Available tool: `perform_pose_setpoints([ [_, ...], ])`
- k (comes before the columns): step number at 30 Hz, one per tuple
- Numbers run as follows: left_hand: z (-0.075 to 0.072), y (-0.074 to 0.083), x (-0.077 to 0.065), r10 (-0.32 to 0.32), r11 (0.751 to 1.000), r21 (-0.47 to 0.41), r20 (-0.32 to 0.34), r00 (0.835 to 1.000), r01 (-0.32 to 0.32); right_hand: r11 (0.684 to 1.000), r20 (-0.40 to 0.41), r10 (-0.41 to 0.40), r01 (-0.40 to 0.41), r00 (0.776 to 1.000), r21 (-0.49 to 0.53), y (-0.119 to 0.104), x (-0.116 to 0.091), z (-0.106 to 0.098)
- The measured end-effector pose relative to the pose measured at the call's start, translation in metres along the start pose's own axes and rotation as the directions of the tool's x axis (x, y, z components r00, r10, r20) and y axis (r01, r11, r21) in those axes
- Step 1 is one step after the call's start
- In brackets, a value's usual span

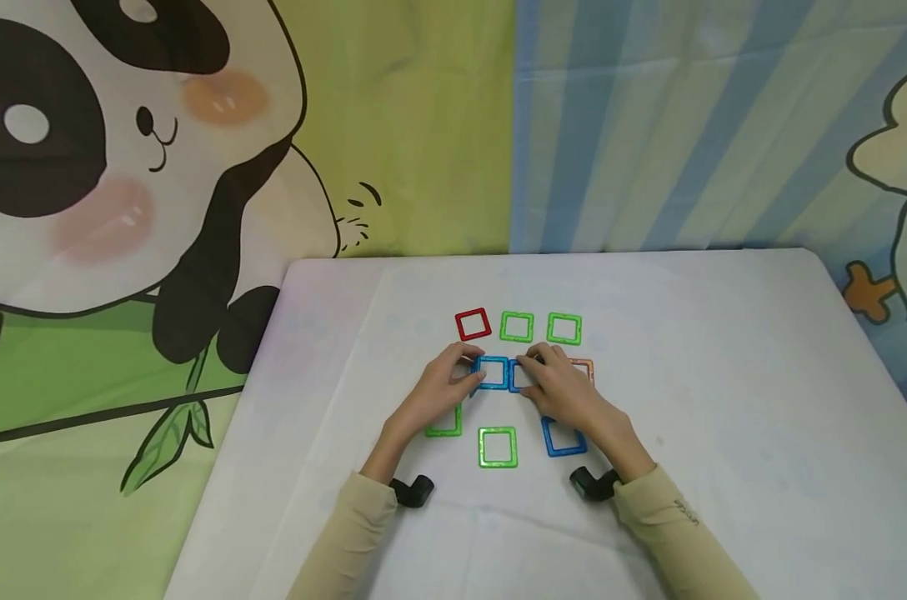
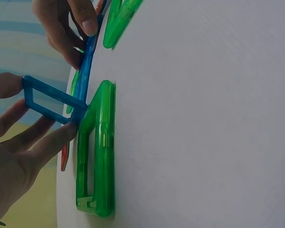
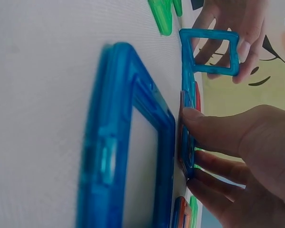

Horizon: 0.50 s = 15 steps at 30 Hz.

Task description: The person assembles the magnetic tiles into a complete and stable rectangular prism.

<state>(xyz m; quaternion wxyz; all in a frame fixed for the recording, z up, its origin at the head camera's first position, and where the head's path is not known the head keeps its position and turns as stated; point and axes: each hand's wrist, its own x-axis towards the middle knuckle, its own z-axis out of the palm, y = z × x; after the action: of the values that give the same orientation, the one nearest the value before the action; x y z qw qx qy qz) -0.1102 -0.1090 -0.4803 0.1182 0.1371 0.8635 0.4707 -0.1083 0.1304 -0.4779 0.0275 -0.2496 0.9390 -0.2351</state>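
Note:
My left hand point(image 1: 442, 383) pinches a blue square magnetic tile point(image 2: 54, 91) between thumb and fingers. It stands upright at the left end of a flat blue tile point(image 1: 507, 372), their edges meeting. My right hand point(image 1: 566, 387) grips another blue tile point(image 1: 512, 377) lying flat to the right, thumb on the near edge and fingers on the far one; the hand covers much of it. Beyond that hand, an orange tile point(image 1: 591, 368) shows in part. All the tiles are open square frames.
A red tile point(image 1: 460, 325) and two green tiles point(image 1: 502, 327) point(image 1: 550, 327) lie behind the hands. Nearer are a green tile point(image 1: 458, 421) by the left wrist, another green tile point(image 1: 481, 447) and a blue tile point(image 1: 566, 452) under the right forearm. Black wrist cameras point(image 1: 416, 492) hang over the white table point(image 1: 724, 375).

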Motion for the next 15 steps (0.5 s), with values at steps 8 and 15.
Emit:
perform_pose_setpoints([
  [8,0.0001,-0.0003,-0.0014,0.003,1.0,-0.005,-0.004,1.0,-0.003,1.0,-0.001,0.003,-0.003,1.0,0.005,0.0004,0.0007,-0.0004],
  [15,-0.0014,-0.0016,-0.0026,-0.021,0.999,-0.038,-0.001,1.0,0.021,1.0,0.011,-0.001,0.001,1.0,0.005,0.0024,0.0005,0.0003],
])
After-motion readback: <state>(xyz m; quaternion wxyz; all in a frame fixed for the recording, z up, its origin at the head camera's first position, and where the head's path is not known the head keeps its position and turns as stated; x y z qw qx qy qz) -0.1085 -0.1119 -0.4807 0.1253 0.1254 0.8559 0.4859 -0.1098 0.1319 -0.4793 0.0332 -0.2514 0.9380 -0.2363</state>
